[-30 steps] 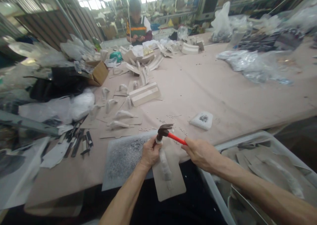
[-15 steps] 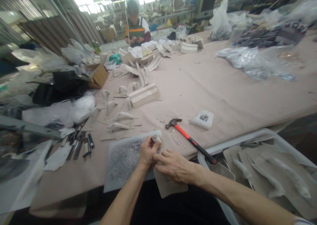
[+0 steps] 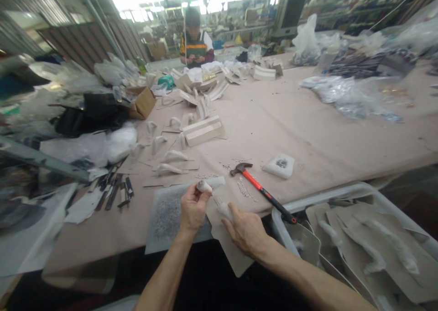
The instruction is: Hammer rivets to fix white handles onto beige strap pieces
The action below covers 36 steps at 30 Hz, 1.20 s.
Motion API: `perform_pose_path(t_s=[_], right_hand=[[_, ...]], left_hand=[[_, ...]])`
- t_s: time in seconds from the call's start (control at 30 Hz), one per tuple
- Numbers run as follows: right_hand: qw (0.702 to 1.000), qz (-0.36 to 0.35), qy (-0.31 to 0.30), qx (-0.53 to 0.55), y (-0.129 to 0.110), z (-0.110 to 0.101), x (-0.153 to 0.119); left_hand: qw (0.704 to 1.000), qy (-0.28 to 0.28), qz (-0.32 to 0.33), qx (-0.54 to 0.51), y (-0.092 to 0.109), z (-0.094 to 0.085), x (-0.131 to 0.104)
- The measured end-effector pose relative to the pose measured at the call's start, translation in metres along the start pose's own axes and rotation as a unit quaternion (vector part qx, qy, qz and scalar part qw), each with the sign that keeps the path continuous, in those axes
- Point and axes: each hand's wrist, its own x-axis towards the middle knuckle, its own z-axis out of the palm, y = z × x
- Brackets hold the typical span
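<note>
From my end I see the left hand (image 3: 193, 210) closed round a white cylinder (image 3: 205, 187), the beige panel (image 3: 230, 251) at its five o'clock, long axis eleven-to-five, nearer the right hand (image 3: 249, 232), whose fingers pinch its wrapped strap (image 3: 223, 208).

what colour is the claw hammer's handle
The claw hammer handle is red near the hammerhead, mostly black beyond; best seen in the head view.

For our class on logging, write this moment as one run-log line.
left hand: holding whitish cylinder | right hand: gripping wrapped handle of beige panel | hammer: on table, in neither hand
</note>
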Motion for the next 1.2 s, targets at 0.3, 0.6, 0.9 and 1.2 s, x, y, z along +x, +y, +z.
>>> perform_pose_path(t_s=[0.3, 0.6, 0.9, 1.2], right_hand=[[0.998, 0.058, 0.021, 0.033, -0.018, 0.017, -0.004], [0.981, 0.084, 0.151, 0.089, 0.023, 0.008, 0.005], [0.984, 0.163, 0.05, -0.06, 0.125, -0.006, 0.031], [0.895, 0.203, -0.11, 0.381, 0.093, -0.027, 0.041]], left_hand=[[0.998, -0.065, -0.025, 0.0, -0.044, 0.014, 0.0], [0.996, -0.087, -0.033, 0.013, -0.048, 0.007, 0.0], [0.993, -0.087, -0.005, 0.074, -0.05, 0.009, -0.001], [0.974, -0.107, 0.095, 0.176, -0.051, 0.01, -0.009]])
